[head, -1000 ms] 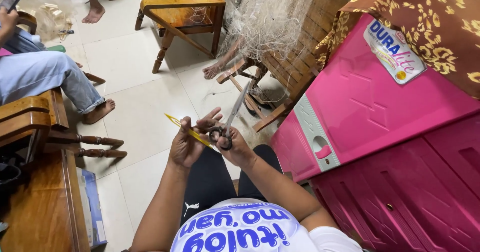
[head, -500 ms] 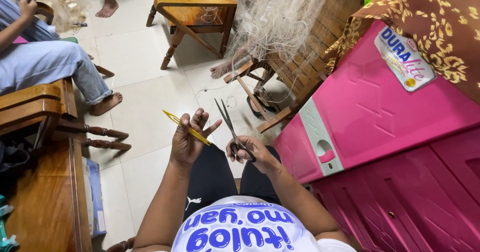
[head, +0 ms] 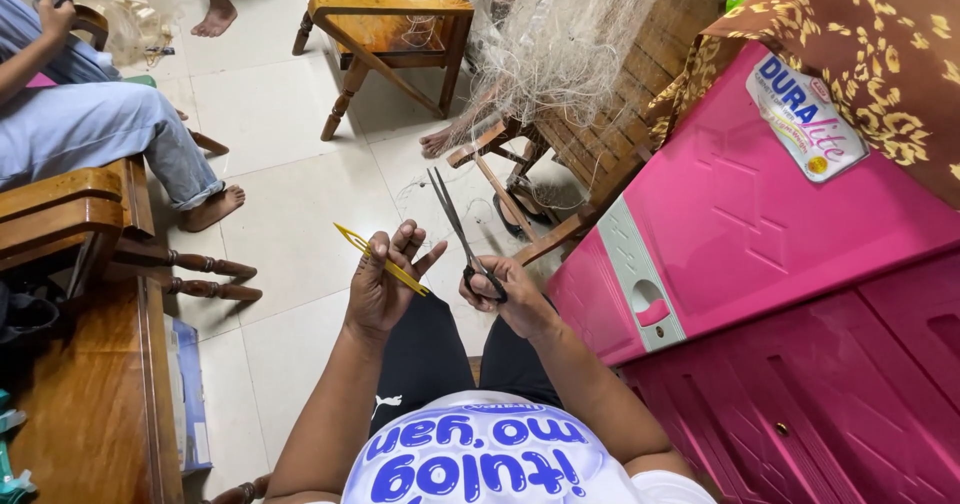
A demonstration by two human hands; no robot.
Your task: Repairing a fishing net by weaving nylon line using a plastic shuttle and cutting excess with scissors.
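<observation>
Landmark: the pink plastic cabinet (head: 760, 234), lying on its side at the person's right.

Nearest, just left of the cabinet's lower end: right hand (head: 497, 289), fingers closed through the black handles of a pair of scissors (head: 460, 232). Blades point up and away, slightly parted, probably held ready at the line.

Further left of the cabinet: left hand (head: 385, 279), raised, palm toward the head. Thumb and inner fingers pinch a yellow netting needle (head: 380, 259); outer fingers fan open, likely to keep thin line clear. The needle slants up-left past the knuckles. No line between the hands can be made out.

Beyond the hands, by the cabinet's upper left edge: a pale fishing net (head: 560, 54) heaped over a wooden bench (head: 590, 154), strands trailing floorward.

Farther out, left of the net: a wooden chair (head: 390, 24) on the tile floor (head: 290, 214).

Far left, well apart from the cabinet: a seated person in jeans (head: 100, 129), barefoot, holding a phone.
</observation>
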